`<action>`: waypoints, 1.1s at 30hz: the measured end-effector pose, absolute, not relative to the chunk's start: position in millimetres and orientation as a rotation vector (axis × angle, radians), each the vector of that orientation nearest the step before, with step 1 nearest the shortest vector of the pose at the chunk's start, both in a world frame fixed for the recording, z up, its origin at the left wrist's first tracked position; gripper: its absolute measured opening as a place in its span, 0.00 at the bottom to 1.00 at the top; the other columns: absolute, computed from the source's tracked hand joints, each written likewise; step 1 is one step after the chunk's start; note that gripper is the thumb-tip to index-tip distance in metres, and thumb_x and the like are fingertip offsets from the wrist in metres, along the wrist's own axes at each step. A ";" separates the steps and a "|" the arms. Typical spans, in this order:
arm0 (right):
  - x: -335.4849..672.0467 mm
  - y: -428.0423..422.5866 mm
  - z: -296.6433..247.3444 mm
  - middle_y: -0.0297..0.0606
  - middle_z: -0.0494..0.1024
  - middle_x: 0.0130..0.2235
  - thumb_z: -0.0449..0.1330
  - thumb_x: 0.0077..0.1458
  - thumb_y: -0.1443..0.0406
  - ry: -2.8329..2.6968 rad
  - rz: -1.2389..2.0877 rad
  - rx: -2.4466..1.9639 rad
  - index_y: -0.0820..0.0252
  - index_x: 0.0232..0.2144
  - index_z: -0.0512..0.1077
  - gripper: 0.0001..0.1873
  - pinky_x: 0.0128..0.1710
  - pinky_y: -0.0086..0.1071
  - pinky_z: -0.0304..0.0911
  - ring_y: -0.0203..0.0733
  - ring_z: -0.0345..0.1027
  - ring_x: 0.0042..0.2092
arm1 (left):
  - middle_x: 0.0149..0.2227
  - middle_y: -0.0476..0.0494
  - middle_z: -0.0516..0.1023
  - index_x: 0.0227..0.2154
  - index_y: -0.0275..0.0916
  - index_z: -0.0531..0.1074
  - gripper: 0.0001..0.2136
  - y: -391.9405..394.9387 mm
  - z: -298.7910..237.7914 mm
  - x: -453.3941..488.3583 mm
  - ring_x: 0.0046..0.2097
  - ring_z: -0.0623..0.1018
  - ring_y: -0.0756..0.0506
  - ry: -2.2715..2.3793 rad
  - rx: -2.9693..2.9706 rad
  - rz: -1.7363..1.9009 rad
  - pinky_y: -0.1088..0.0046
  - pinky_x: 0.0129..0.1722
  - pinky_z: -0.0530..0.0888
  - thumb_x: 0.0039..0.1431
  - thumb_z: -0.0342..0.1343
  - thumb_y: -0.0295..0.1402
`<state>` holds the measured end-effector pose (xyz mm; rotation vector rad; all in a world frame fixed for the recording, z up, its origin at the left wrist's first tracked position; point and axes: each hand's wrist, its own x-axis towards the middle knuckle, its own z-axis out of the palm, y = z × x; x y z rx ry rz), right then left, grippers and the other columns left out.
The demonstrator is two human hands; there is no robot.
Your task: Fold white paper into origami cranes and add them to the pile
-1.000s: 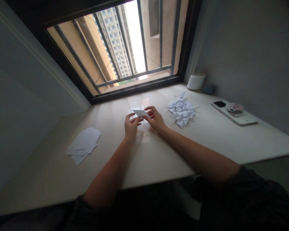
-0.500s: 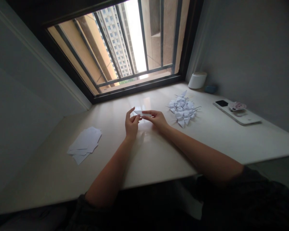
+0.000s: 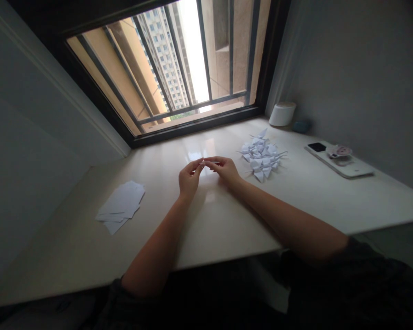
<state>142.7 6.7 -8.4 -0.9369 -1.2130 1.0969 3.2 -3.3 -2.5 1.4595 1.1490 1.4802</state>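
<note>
Over the white tabletop (image 3: pixel 206 238), my left hand (image 3: pixel 190 178) and my right hand (image 3: pixel 225 168) meet at their fingertips. Both pinch a small folded piece of white paper (image 3: pixel 203 162), and only slivers of it show between the fingers. The fingers hide most of its shape. To the right of my right hand lies a heap of folded white paper cranes (image 3: pixel 261 153), with pointed wings and thin tails. A loose stack of white paper sheets (image 3: pixel 122 201) rests to the left of my left hand.
A white phone (image 3: pixel 351 168) with a round grip on its back lies at the right. Behind it stand a white cup-like container (image 3: pixel 282 114) and a small dark blue object (image 3: pixel 301 126) by the wall. A barred window (image 3: pixel 192 123) borders the table's far side.
My left fingers have closed in toward my right fingertips. The folded paper, whose pointed flap showed before, is now mostly covered by the fingers.
</note>
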 end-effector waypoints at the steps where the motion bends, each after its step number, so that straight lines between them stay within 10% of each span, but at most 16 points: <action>1: 142.5 6.8 -8.6 0.38 0.82 0.35 0.67 0.42 0.53 -1.205 1.098 -0.940 0.55 0.32 0.80 0.16 0.35 0.34 0.65 0.39 0.71 0.33 | 0.40 0.42 0.81 0.38 0.42 0.79 0.13 -3.4 -3.0 2.9 0.44 0.77 0.43 1.158 1.478 1.476 0.68 0.44 0.71 0.50 0.64 0.38; 33: 144.6 7.0 -11.1 0.37 0.79 0.29 0.65 0.43 0.52 -1.217 1.070 -0.992 0.59 0.26 0.77 0.16 0.32 0.32 0.64 0.38 0.70 0.30 | 0.37 0.42 0.81 0.39 0.41 0.79 0.16 1.0 -3.6 -0.3 0.40 0.78 0.45 1.145 1.374 1.347 0.68 0.41 0.72 0.48 0.64 0.42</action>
